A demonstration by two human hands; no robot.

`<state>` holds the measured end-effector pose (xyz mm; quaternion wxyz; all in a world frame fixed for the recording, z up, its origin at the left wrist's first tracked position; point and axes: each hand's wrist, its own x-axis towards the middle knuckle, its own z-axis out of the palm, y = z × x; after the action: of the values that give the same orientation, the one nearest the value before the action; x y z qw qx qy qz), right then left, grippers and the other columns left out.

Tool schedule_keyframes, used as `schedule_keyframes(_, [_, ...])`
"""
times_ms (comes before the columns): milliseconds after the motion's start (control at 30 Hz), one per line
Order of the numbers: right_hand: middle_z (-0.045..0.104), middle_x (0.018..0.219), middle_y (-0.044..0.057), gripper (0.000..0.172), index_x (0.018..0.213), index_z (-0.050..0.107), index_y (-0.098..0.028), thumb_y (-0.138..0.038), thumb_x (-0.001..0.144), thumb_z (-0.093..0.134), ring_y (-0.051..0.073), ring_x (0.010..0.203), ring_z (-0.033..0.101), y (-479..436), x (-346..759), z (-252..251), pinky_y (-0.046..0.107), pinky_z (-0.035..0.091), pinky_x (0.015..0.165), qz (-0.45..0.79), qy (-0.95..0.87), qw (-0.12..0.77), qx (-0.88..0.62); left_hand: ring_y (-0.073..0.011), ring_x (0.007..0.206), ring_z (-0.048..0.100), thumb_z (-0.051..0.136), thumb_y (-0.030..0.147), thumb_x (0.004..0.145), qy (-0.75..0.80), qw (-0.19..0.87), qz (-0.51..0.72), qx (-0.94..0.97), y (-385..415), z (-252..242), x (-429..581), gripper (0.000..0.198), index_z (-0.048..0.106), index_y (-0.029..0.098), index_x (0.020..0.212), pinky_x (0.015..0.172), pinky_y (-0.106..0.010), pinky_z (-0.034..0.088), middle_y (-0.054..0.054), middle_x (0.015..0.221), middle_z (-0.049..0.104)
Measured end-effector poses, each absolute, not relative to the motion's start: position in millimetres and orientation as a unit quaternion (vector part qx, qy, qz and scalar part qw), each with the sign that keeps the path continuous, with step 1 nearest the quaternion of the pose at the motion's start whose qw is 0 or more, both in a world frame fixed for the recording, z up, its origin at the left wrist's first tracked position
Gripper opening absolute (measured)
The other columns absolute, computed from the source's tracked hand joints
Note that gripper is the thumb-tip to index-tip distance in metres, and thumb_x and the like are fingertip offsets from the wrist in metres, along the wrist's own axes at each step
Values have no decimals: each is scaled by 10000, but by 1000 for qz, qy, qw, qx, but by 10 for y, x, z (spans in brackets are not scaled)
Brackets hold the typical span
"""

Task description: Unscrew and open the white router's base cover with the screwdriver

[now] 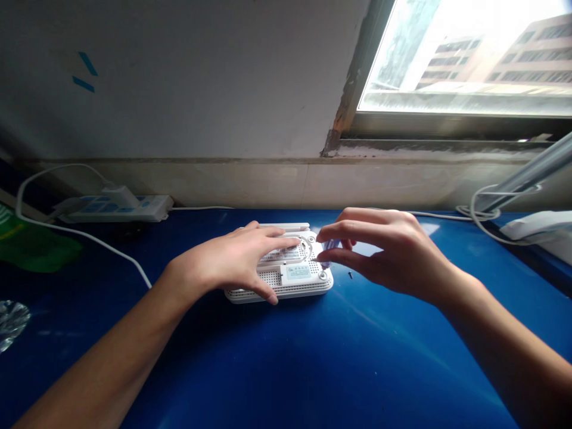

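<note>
Head view: we see a white, rounded rectangular plastic device with a perforated face [292, 261] lying on the glossy blue tabletop [286, 363], near the middle, its printed pale label [298, 272] facing up. Our left hand [239, 256] spreads wide over the device's left part, thumb near its front edge and index finger stretched across the top; it is not closed around anything. Our right hand [379, 247] is at the device's right end, thumb and fingers curled in a pinch on a translucent, bluish-purple piece [330, 245]; the fingers hide most of it, so we cannot tell its full shape. A small dark metal screw [350, 274] lies on the tabletop just beside the device, below our right hand. Toward the back left, we see a long white power strip [154, 208] with a white plug [120, 196] in it.
</note>
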<state>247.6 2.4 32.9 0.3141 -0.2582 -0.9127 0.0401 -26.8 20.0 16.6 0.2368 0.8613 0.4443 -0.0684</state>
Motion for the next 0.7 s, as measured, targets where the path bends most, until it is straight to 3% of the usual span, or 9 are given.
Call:
schedule_keyframes(67, [804, 962, 71, 187, 1151, 794, -224, -299, 983, 762, 184, 754, 749, 26, 2461, 286, 286, 602, 673, 12, -907, 336, -255, -419, 1592, 276, 892, 675, 715, 440, 238, -67, 863, 200, 165, -273, 1068, 351, 533, 1625, 1257, -576, 322, 75, 1760, 298])
schedule_keyframes(200, [781, 1304, 90, 383, 1382, 707, -264, -126, 1043, 593, 244, 1138, 767, -57, 2447, 217, 360, 649, 907, 79, -893, 360, -260, -408, 1598, 260, 902, 646, 718, 437, 239, -66, 865, 205, 163, -279, 1076, 342, 529, 1630, 1270, -568, 301, 79, 1764, 286])
schedule_keyframes(300, [808, 1238, 69, 346, 1320, 738, -266, -122, 1016, 655, 235, 1069, 793, -162, 2411, 170, 354, 656, 901, 102, -860, 401, -298, -424, 1580, 283, 909, 643, 704, 437, 239, -67, 865, 217, 160, -280, 1081, 356, 528, 1625, 1257, -575, 312, 73, 1762, 294])
schedule_keyframes(400, [831, 1027, 63, 206, 1142, 799, -246, -179, 948, 784, 222, 870, 794, -239, 2333, 112, 346, 654, 786, 64, -820, 451, -345, -429, 1556, 314, 902, 648, 709, 426, 240, -64, 870, 230, 156, -277, 1074, 360, 520, 1628, 1244, -567, 333, 74, 1763, 291])
schedule_keyframes(500, [800, 937, 72, 182, 1106, 817, -235, -215, 925, 818, 210, 783, 755, -273, 2251, 42, 338, 629, 684, 3, -796, 477, -373, -426, 1533, 342, 900, 647, 709, 419, 237, -64, 874, 234, 158, -262, 1086, 356, 499, 1637, 1229, -556, 360, 65, 1756, 309])
schedule_keyframes(700, [784, 1260, 124, 433, 1432, 674, -234, -84, 1043, 559, 232, 1085, 772, -363, 2145, -122, 402, 631, 920, 3, -777, 484, -402, -440, 1520, 362, 931, 570, 696, 427, 218, -82, 874, 220, 201, -199, 1115, 366, 443, 1649, 1241, -565, 353, 14, 1750, 328])
